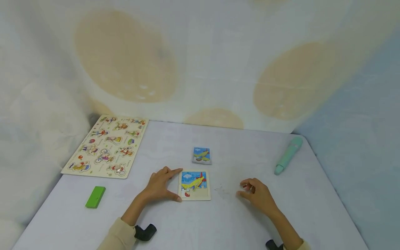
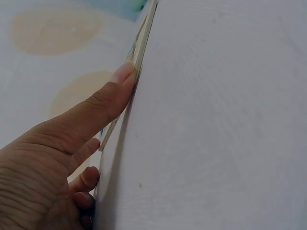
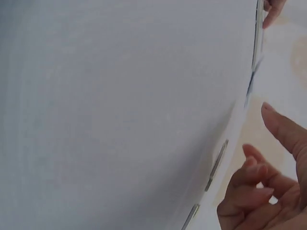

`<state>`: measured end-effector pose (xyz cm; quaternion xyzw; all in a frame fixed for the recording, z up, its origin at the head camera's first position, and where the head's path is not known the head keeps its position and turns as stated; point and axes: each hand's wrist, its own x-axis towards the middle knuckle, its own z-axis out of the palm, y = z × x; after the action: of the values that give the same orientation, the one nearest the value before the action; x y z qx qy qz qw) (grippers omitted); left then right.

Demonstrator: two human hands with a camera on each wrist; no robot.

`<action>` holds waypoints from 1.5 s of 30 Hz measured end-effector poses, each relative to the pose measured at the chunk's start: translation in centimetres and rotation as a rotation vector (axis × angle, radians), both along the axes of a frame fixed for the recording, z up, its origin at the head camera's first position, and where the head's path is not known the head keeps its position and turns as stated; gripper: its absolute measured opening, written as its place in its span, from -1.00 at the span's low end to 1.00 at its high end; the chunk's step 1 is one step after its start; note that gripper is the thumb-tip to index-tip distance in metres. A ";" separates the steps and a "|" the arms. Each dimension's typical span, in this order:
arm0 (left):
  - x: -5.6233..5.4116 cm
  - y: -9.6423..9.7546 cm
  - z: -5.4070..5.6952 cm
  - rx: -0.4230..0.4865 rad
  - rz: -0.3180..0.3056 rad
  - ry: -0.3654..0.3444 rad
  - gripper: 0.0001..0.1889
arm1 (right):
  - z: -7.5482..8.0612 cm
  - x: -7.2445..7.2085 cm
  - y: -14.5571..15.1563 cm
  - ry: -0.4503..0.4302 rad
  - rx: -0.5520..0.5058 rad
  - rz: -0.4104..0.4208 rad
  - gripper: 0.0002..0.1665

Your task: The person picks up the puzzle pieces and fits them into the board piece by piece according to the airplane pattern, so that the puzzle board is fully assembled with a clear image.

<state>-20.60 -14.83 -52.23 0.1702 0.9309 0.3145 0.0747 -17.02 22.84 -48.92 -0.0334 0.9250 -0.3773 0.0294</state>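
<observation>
Left hand (image 1: 160, 185) lies flat and spread on the worktop (image 1: 281, 215), thumb and forefinger touching the left edge of the airplane puzzle tray (image 1: 194, 185) at centre. Right hand (image 1: 257, 195) hovers to the tray's right, fingers loosely curled, holding nothing.

The small square airplane puzzle (image 1: 194, 185) lies flat near the table's front middle — a pale wooden tray showing a yellow plane on blue sky, the pieces seated, one lower-left gap showing.
</observation>
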 end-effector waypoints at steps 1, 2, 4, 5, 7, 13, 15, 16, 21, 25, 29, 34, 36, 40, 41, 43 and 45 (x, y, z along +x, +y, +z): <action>0.0 0.0 0.0 0.002 0.000 0.001 0.10 | 0.0 -0.1 0.1 0.004 0.020 -0.024 -0.58; 0.0 0.0 0.0 0.003 0.000 0.003 0.10 | 0.1 -0.1 0.3 0.008 0.039 -0.046 -0.56; 0.0 -0.1 0.1 0.008 0.000 0.005 0.10 | 0.1 -0.3 0.5 0.004 0.086 -0.088 -0.51; 0.0 -0.1 0.1 0.009 0.000 0.006 0.10 | 0.1 -0.3 0.6 -0.003 0.102 -0.108 -0.48; 0.0 0.0 0.0 0.006 0.000 0.008 0.10 | 0.1 -0.3 0.8 -0.013 0.133 -0.135 -0.43; 0.0 0.0 -0.1 -0.007 -0.003 0.038 0.10 | 0.1 -0.3 1.1 -0.021 0.167 -0.156 -0.36; 0.0 0.0 0.0 -0.006 -0.004 0.049 0.10 | 0.0 -0.4 1.2 -0.013 0.179 -0.157 -0.38; 0.0 0.0 0.0 -0.006 -0.005 0.052 0.10 | -0.1 -0.4 1.2 -0.010 0.186 -0.158 -0.38; 0.1 0.0 0.1 -0.007 -0.005 0.046 0.09 | -0.6 -0.5 1.2 -0.004 0.202 -0.157 -0.44; 0.1 0.0 0.1 -0.001 -0.007 0.044 0.09 | -0.7 -0.5 1.2 -0.005 0.206 -0.151 -0.48; 0.2 0.0 0.2 0.006 -0.003 0.045 0.09 | -0.7 -0.7 1.1 0.003 0.228 -0.144 -0.50; 0.2 0.0 0.2 0.010 0.005 0.043 0.09 | -0.5 -0.8 0.8 0.033 0.274 -0.137 -0.50; 0.2 0.0 0.2 0.008 0.006 0.042 0.09 | -0.4 -0.8 0.7 0.049 0.295 -0.132 -0.51; 0.1 0.1 0.1 0.006 0.005 0.034 0.09 | -0.2 -0.6 0.6 0.071 0.333 -0.119 -0.54; 0.1 0.1 0.1 0.005 0.004 0.031 0.09 | -0.1 -0.6 0.6 0.074 0.338 -0.117 -0.54; 0.1 0.1 0.1 0.005 0.003 0.026 0.09 | 0.0 -0.5 0.5 0.085 0.344 -0.114 -0.54; 0.1 0.0 0.1 0.001 0.001 0.028 0.10 | 0.2 -0.4 0.3 0.105 0.343 -0.112 -0.53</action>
<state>-20.48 -14.78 -52.10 0.1739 0.9318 0.3127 0.0616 -17.41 23.17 -48.72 0.0041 0.9764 -0.2131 -0.0347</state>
